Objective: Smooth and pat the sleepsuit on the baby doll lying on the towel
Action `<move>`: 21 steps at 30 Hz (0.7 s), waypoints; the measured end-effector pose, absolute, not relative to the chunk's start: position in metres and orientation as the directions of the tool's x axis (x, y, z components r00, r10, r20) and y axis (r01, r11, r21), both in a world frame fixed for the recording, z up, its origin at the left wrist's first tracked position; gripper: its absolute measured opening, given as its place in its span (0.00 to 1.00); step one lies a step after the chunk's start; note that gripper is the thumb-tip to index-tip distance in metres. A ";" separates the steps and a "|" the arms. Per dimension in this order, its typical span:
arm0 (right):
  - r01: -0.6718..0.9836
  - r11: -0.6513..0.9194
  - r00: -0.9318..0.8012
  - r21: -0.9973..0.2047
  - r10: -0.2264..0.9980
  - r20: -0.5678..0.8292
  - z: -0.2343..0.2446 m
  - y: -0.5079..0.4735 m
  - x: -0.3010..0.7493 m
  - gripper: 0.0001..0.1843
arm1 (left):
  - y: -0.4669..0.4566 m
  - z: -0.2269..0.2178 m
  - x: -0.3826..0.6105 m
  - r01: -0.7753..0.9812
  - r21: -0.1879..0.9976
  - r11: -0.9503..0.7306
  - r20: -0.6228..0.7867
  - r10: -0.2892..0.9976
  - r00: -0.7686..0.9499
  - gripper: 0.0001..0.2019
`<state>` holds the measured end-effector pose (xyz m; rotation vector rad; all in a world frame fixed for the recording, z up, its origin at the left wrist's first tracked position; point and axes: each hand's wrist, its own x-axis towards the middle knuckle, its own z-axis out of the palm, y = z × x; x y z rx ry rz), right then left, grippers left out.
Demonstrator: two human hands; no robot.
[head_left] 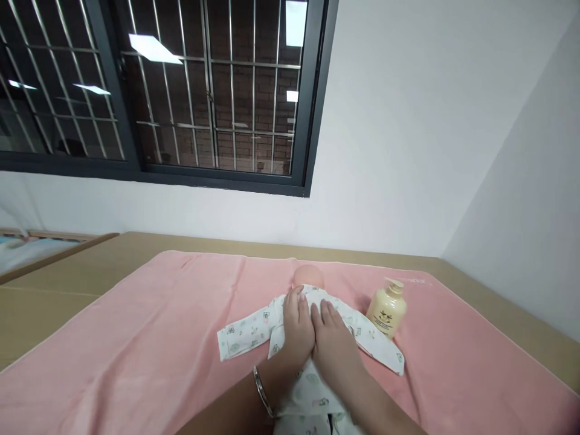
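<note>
A baby doll (pixel 309 275) lies on a pink blanket (pixel 181 326), its bald head toward the wall. It wears a white printed baby outfit (pixel 247 333) with both sleeves spread out to the sides. My left hand (pixel 298 326), a silver bangle on its wrist, rests flat on the upper body of the doll. Beside it, my right hand (pixel 334 341) lies on the same part, fingers stretched toward the head, the two hands touching along their inner edges. Just past the right sleeve stands a pale yellow pump bottle (pixel 387 309), tilted in view.
The blanket covers a wooden tabletop (pixel 131 241) that ends at a white wall (pixel 399 151). A dark-framed window (pixel 217 175) with metal bars is above on the left. Pale blue fabric (pixel 31 254) shows beyond the left edge.
</note>
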<state>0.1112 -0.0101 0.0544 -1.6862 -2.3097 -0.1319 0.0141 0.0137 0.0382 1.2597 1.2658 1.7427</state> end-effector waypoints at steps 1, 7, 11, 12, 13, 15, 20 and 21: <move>0.913 0.395 -0.358 -0.103 0.896 0.264 0.055 -0.010 0.111 0.31 | 0.014 0.038 0.014 0.031 0.939 -0.342 0.332 0.881 -0.337 0.17; 0.926 0.281 -0.224 -0.251 0.946 0.235 0.067 0.011 0.128 0.30 | 0.009 0.041 0.015 0.003 0.942 -0.335 0.319 0.895 -0.311 0.17; 0.927 0.303 -0.239 -0.221 0.931 0.275 0.065 0.005 0.121 0.28 | 0.010 0.039 0.016 -0.003 0.937 -0.349 0.329 0.886 -0.327 0.16; 0.893 0.392 -0.325 -0.219 0.901 0.286 0.065 0.002 0.119 0.28 | 0.010 0.038 0.016 0.001 0.936 -0.352 0.333 0.883 -0.332 0.16; 0.850 0.476 -0.407 -0.225 0.865 0.293 0.065 0.001 0.118 0.28 | 0.011 0.038 0.016 0.011 0.934 -0.357 0.340 0.881 -0.329 0.16; 0.785 0.564 -0.488 -0.257 0.818 0.303 0.066 0.004 0.120 0.27 | 0.010 0.039 0.016 0.054 0.924 -0.378 0.377 0.883 -0.279 0.15; 0.833 0.465 -0.370 -0.301 0.871 0.322 0.055 0.023 0.132 0.28 | 0.009 0.046 0.015 0.164 0.882 -0.441 0.458 0.885 -0.085 0.13; 0.846 0.462 -0.366 -0.268 0.867 0.339 0.050 0.026 0.133 0.28 | 0.009 0.046 0.015 0.190 0.877 -0.441 0.459 0.886 -0.063 0.14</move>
